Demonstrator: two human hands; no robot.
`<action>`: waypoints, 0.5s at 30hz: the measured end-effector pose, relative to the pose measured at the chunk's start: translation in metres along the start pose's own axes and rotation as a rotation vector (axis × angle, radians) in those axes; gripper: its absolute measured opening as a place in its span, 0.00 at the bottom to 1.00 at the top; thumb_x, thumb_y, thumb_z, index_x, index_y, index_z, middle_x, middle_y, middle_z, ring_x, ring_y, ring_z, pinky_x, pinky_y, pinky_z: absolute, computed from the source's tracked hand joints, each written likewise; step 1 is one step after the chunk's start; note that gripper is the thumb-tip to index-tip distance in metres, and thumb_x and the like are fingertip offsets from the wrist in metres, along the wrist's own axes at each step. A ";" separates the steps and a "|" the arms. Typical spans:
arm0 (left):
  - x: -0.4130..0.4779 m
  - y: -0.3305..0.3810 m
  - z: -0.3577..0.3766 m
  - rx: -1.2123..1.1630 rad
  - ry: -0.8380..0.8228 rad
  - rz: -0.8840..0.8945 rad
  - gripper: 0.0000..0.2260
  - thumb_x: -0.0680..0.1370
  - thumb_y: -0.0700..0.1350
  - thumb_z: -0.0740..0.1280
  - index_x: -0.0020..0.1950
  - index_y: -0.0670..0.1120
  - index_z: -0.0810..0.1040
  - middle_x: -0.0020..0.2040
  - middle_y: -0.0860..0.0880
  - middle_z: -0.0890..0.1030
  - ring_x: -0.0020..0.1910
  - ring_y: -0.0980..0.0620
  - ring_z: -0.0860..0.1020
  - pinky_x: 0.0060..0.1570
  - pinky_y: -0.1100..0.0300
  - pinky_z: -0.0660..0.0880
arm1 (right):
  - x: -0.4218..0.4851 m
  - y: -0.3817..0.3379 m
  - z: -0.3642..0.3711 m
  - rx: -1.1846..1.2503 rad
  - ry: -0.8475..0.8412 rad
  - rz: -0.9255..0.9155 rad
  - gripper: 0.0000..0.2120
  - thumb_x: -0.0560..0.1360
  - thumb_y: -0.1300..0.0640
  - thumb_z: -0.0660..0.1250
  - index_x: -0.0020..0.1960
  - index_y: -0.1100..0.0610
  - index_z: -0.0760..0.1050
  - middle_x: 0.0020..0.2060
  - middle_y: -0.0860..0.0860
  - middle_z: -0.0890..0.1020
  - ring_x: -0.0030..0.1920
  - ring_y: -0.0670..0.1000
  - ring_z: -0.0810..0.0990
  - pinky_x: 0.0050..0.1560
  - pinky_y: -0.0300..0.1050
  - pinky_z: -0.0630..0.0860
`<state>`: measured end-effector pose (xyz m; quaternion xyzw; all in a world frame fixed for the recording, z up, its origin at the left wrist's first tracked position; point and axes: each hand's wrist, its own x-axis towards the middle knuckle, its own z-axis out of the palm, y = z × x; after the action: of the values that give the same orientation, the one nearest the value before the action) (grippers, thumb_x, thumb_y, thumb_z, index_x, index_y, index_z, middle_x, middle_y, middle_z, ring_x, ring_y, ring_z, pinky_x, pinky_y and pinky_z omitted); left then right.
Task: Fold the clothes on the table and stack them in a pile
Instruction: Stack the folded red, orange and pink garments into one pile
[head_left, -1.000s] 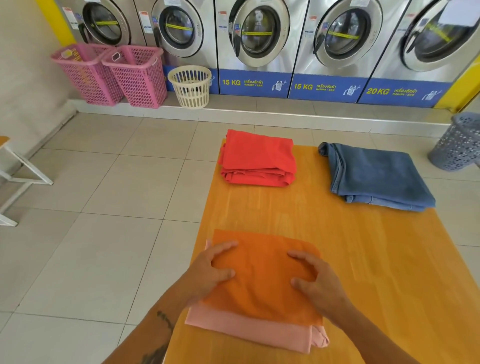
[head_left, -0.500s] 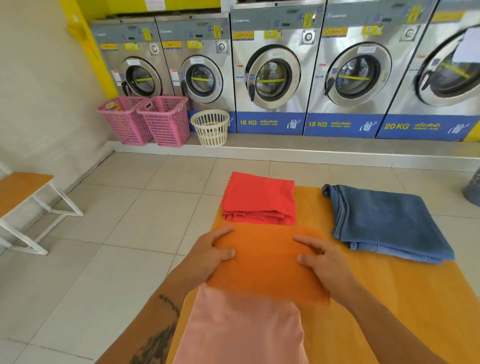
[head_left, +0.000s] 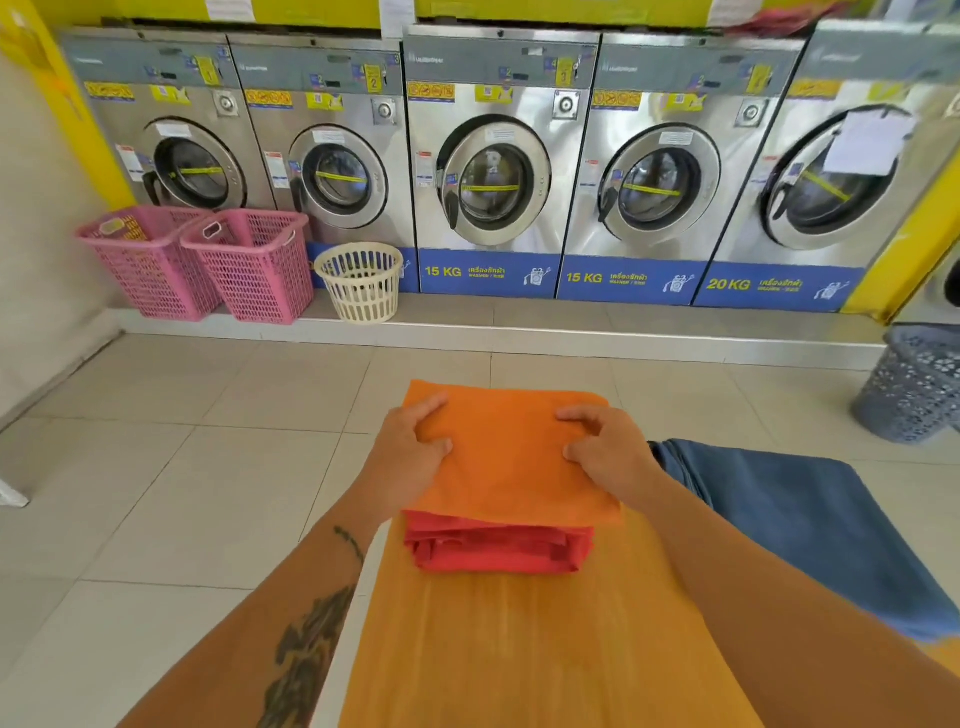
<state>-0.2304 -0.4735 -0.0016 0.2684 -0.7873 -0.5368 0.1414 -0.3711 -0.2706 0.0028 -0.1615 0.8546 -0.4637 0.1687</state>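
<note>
A folded orange cloth (head_left: 506, 457) lies on top of the folded red cloth (head_left: 498, 548) at the far end of the wooden table (head_left: 519, 649). My left hand (head_left: 410, 452) grips the orange cloth's left edge, thumb on top. My right hand (head_left: 605, 447) grips its right edge the same way. Folded blue jeans (head_left: 810, 525) lie on the table to the right of the stack. The pink cloth seen earlier is out of view.
A row of washing machines (head_left: 493, 171) stands along the back wall. Two pink baskets (head_left: 208, 260) and a cream basket (head_left: 361, 280) sit on the step at left. A grey basket (head_left: 919, 384) stands on the floor at right.
Both hands lifted the orange cloth off the pink cloth and carried it forward onto the red cloth. The camera tilted up, so the pink cloth dropped out of view.
</note>
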 end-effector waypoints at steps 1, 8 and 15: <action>0.015 -0.006 0.003 0.002 0.001 -0.004 0.26 0.77 0.39 0.67 0.73 0.57 0.70 0.69 0.49 0.67 0.64 0.48 0.71 0.59 0.56 0.71 | 0.013 0.002 0.006 -0.049 0.021 0.006 0.23 0.71 0.66 0.67 0.61 0.45 0.78 0.57 0.49 0.76 0.46 0.50 0.78 0.47 0.48 0.79; 0.051 -0.072 0.030 0.220 -0.090 -0.081 0.24 0.80 0.44 0.63 0.76 0.57 0.65 0.71 0.47 0.63 0.66 0.45 0.71 0.65 0.56 0.70 | 0.044 0.052 0.042 -0.212 -0.014 0.045 0.26 0.75 0.65 0.59 0.70 0.48 0.71 0.60 0.51 0.73 0.47 0.54 0.76 0.38 0.38 0.70; 0.036 -0.113 0.051 0.475 0.040 0.131 0.25 0.80 0.47 0.56 0.78 0.57 0.59 0.68 0.45 0.62 0.61 0.46 0.69 0.62 0.48 0.73 | 0.040 0.079 0.047 -0.337 -0.067 0.030 0.24 0.82 0.53 0.58 0.76 0.40 0.61 0.66 0.58 0.69 0.46 0.53 0.76 0.52 0.48 0.75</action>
<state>-0.2553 -0.4866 -0.1279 0.2531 -0.9041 -0.3211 0.1242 -0.3955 -0.2814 -0.0938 -0.1901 0.9165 -0.3059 0.1743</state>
